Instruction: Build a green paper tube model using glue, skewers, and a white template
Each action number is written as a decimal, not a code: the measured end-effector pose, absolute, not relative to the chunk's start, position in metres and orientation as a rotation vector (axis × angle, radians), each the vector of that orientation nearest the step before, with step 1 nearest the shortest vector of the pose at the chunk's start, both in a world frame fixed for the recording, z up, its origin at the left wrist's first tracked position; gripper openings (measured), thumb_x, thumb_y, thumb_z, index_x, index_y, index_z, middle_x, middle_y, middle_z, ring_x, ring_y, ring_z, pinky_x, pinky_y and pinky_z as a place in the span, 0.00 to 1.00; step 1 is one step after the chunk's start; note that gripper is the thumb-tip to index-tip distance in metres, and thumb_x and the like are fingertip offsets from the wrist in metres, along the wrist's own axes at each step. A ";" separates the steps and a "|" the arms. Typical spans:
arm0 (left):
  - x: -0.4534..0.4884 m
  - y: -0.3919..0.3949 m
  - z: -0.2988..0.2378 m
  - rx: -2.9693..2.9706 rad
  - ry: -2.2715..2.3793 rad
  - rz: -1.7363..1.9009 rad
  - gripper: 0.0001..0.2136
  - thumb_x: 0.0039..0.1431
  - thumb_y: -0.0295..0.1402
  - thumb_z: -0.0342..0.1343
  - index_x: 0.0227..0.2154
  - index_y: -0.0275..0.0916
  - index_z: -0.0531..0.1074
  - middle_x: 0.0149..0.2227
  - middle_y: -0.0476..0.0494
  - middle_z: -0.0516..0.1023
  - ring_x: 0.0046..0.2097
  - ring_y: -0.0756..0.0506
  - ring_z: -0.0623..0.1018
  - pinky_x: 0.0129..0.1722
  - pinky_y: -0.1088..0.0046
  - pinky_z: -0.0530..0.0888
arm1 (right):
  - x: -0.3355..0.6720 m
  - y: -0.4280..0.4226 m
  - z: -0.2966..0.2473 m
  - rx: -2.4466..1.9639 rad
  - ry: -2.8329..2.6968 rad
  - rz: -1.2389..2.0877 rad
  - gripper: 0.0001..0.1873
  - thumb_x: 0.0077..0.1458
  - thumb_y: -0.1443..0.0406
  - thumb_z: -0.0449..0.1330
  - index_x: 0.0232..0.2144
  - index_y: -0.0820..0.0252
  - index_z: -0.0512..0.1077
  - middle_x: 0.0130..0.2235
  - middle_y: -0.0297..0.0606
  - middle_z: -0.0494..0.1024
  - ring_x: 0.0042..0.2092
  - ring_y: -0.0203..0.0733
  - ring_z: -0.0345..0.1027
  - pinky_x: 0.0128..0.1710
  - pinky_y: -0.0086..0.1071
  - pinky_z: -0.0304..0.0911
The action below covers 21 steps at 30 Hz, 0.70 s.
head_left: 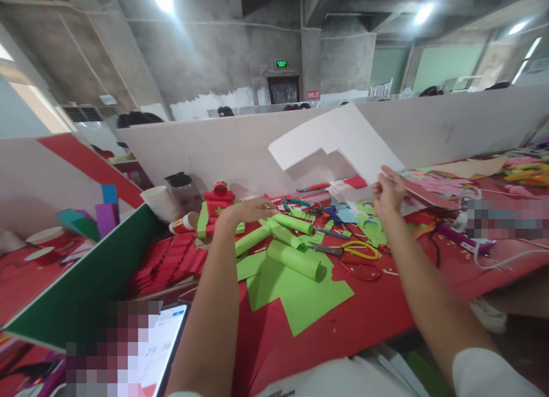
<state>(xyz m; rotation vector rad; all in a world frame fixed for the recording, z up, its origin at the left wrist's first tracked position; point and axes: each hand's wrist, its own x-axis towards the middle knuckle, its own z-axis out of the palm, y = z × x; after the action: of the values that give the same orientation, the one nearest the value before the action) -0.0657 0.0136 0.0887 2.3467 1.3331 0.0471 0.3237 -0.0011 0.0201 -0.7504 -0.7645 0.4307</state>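
Note:
My right hand (388, 192) pinches the lower corner of a large white cut sheet (338, 142) and holds it up above the red table (369, 311). My left hand (253, 209) reaches forward over a pile of rolled green paper tubes (291, 237), palm down, fingers lying flat and stretched toward the tubes. It holds nothing that I can see. A red and green paper model (217, 205) stands just left of that hand. Flat green paper (295, 291) lies under the tubes.
Yellow-handled scissors (358, 249) lie right of the tubes, with other tools and scraps behind. A green board (81, 288) slants at the left. A phone (160, 342) lies near the front edge. White partitions (240, 148) close off the back. A white cable (506, 259) runs at right.

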 end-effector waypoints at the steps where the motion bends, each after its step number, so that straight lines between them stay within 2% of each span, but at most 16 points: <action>1: -0.061 0.009 0.091 2.340 1.255 0.118 0.28 0.58 0.53 0.49 0.56 0.41 0.67 0.54 0.39 0.76 0.49 0.42 0.77 0.43 0.73 0.73 | 0.311 0.000 0.020 -0.727 -0.748 0.440 0.18 0.48 0.65 0.63 0.44 0.59 0.70 0.20 0.22 0.70 0.19 0.26 0.63 0.19 0.19 0.57; 4: -0.043 -0.005 0.096 2.250 1.056 0.358 0.30 0.59 0.53 0.50 0.59 0.40 0.64 0.56 0.38 0.74 0.51 0.41 0.76 0.44 0.72 0.73 | 0.265 -0.002 0.020 -0.626 -0.761 0.646 0.21 0.43 0.63 0.68 0.42 0.56 0.71 0.22 0.24 0.73 0.24 0.28 0.70 0.20 0.18 0.62; 7: -0.025 -0.015 0.096 2.132 0.888 0.543 0.31 0.60 0.50 0.52 0.63 0.41 0.59 0.55 0.37 0.75 0.51 0.41 0.77 0.45 0.69 0.74 | 0.218 -0.012 0.018 -0.604 -0.878 0.830 0.22 0.41 0.60 0.70 0.41 0.54 0.71 0.25 0.25 0.75 0.26 0.31 0.73 0.21 0.19 0.65; 8: -0.021 -0.016 0.095 2.086 0.838 0.620 0.29 0.61 0.48 0.52 0.61 0.40 0.60 0.53 0.36 0.76 0.50 0.41 0.78 0.45 0.68 0.74 | 0.204 -0.016 0.016 -0.608 -0.932 0.883 0.22 0.42 0.60 0.71 0.41 0.54 0.71 0.24 0.25 0.75 0.26 0.31 0.73 0.22 0.19 0.66; 11: -0.013 -0.009 0.088 1.951 0.775 0.814 0.21 0.60 0.46 0.55 0.48 0.34 0.70 0.45 0.36 0.79 0.44 0.42 0.79 0.47 0.66 0.75 | 0.177 -0.027 0.012 -0.622 -1.070 0.971 0.22 0.45 0.57 0.69 0.42 0.54 0.71 0.23 0.25 0.74 0.25 0.33 0.74 0.21 0.21 0.66; 14: -0.015 0.002 0.082 1.804 0.742 0.961 0.17 0.58 0.42 0.58 0.44 0.33 0.70 0.41 0.39 0.79 0.39 0.46 0.79 0.45 0.65 0.76 | 0.167 -0.031 0.009 -0.622 -1.144 0.990 0.22 0.47 0.55 0.68 0.44 0.53 0.70 0.25 0.28 0.75 0.28 0.37 0.76 0.23 0.24 0.67; 16: -0.019 0.007 0.082 1.794 0.740 0.979 0.17 0.58 0.39 0.59 0.46 0.34 0.69 0.42 0.39 0.78 0.38 0.46 0.79 0.44 0.65 0.76 | 0.167 -0.031 0.008 -0.618 -1.164 0.966 0.26 0.48 0.56 0.67 0.50 0.50 0.68 0.28 0.29 0.76 0.30 0.39 0.76 0.24 0.26 0.69; 18: -0.023 0.009 0.083 1.823 0.773 0.991 0.17 0.58 0.36 0.58 0.48 0.34 0.68 0.45 0.39 0.78 0.40 0.45 0.79 0.43 0.65 0.77 | 0.170 -0.028 0.006 -0.637 -1.150 0.902 0.36 0.49 0.57 0.67 0.58 0.47 0.60 0.32 0.31 0.78 0.31 0.41 0.76 0.25 0.29 0.70; 21: -0.029 0.008 0.085 1.874 0.822 0.947 0.20 0.57 0.35 0.57 0.52 0.35 0.67 0.48 0.38 0.77 0.43 0.43 0.78 0.44 0.64 0.76 | 0.177 -0.022 0.002 -0.689 -1.132 0.818 0.46 0.48 0.57 0.67 0.65 0.45 0.50 0.41 0.34 0.80 0.37 0.43 0.76 0.33 0.35 0.73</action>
<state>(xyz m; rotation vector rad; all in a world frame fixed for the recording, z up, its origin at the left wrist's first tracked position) -0.0290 0.0078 0.0854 1.8744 0.8225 0.9468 0.1774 -0.0218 0.0022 -0.6887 -1.1324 0.8179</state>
